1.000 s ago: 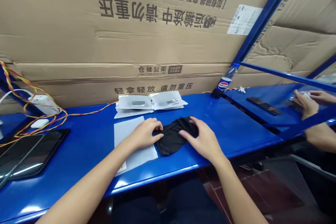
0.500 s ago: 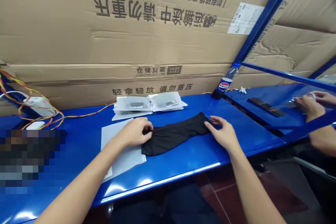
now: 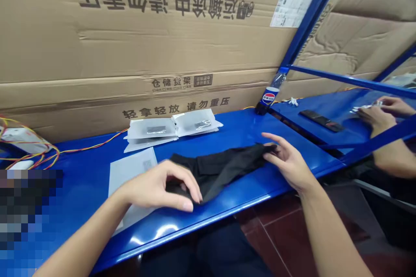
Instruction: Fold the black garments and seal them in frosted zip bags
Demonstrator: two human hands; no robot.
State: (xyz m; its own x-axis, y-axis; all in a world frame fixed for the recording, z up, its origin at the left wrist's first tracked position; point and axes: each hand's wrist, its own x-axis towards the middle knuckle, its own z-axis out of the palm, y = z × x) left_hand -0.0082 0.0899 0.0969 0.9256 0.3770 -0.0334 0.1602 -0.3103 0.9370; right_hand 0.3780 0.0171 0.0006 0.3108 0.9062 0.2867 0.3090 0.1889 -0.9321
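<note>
A black stocking-like cloth [image 3: 227, 165] lies stretched out across the blue table [image 3: 247, 130]. My left hand [image 3: 159, 188] is curled over its near left end, with fingertips and thumb pinching the fabric close to the table's front edge. My right hand [image 3: 289, 160] holds the far right end, its fingers partly extended around the tip of the cloth. A flat white packet [image 3: 130, 169] lies on the table beneath and left of my left hand.
Two stacks of white packets [image 3: 172, 127] sit at the back against large cardboard boxes [image 3: 162, 43]. A cola bottle [image 3: 269, 95] stands by the blue shelf post. Coloured wires [image 3: 35, 151] lie at the left. Another person's hands [image 3: 377, 114] work at the neighbouring table, near a black bar [image 3: 320, 120].
The bunched black cloth has been pulled out lengthwise. My right hand moved right with one end. My left hand shifted toward the front edge with the other.
</note>
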